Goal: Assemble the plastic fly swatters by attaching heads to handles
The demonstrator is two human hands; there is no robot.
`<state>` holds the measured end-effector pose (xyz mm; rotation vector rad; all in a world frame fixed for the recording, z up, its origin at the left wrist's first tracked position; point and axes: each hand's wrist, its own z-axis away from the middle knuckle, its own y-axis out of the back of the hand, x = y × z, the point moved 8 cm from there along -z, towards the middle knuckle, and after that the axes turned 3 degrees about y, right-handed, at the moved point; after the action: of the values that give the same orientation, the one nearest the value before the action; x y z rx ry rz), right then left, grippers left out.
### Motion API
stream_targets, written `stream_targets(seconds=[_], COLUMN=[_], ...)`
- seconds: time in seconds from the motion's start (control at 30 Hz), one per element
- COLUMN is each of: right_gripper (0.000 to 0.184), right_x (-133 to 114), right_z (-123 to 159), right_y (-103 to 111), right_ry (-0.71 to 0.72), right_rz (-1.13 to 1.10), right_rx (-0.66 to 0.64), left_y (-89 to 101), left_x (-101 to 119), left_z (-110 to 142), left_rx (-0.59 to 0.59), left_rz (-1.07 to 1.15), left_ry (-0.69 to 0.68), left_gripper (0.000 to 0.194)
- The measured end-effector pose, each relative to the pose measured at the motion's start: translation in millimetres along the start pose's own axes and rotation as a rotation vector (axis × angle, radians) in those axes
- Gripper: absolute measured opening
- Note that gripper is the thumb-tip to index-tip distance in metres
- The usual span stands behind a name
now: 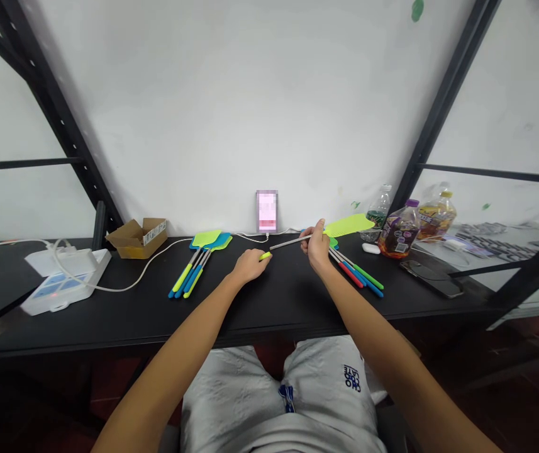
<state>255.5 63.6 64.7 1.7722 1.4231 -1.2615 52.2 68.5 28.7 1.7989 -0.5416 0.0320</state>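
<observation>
A yellow-green fly swatter (348,224) with a metal telescopic rod is held sideways above the desk. My right hand (315,246) is closed around its rod near the flat head, which points right. My left hand (249,265) is closed on the swatter's yellow-green handle end, at the rod's left tip. Left of my hands lies a pile of fly swatters (197,267) with yellow-green and blue heads and handles. To the right, partly behind my right forearm, rests another group of swatters (361,277) with red, blue and green handles.
A phone (267,212) leans on the wall, cable attached. An open cardboard box (139,239) and a white power strip box (68,280) stand left. Drink bottles (399,229), a white earphone case (371,248) and a dark phone (432,279) are right. Black shelf posts (432,94) flank the desk (132,318).
</observation>
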Motion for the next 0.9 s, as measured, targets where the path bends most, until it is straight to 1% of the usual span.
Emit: stream_targets(seconds=[0.1, 0.23, 0.4, 0.63, 0.9], right_gripper=[0.069, 0.067, 0.068, 0.065, 0.068], right_x=[1, 1, 2, -3, 2], right_z=[1, 2, 2, 6, 9], right_y=[0, -2, -3, -11, -14], right_ry=[-0.033, -0.03, -0.029, 0.033, 0.02], right_rz=[-0.081, -0.097, -0.065, 0.098, 0.059], right_rx=[0.046, 0.035, 0.024, -0.05, -0.061], left_y=[-1.1, -1.3, 0.1, 0.3, -2.6], left_x=[0, -1, -1, 0, 5], left_z=[0, -1, 0, 1, 3], left_rx=[-0.012, -0.013, -0.001, -0.01, -0.027], left_rz=[-0.015, -0.025, 0.007, -0.001, -0.057], left_ry=[0.016, 0.03, 0.019, 0.034, 0.01], left_gripper=[0.049, 0.05, 0.048, 0.043, 0.043])
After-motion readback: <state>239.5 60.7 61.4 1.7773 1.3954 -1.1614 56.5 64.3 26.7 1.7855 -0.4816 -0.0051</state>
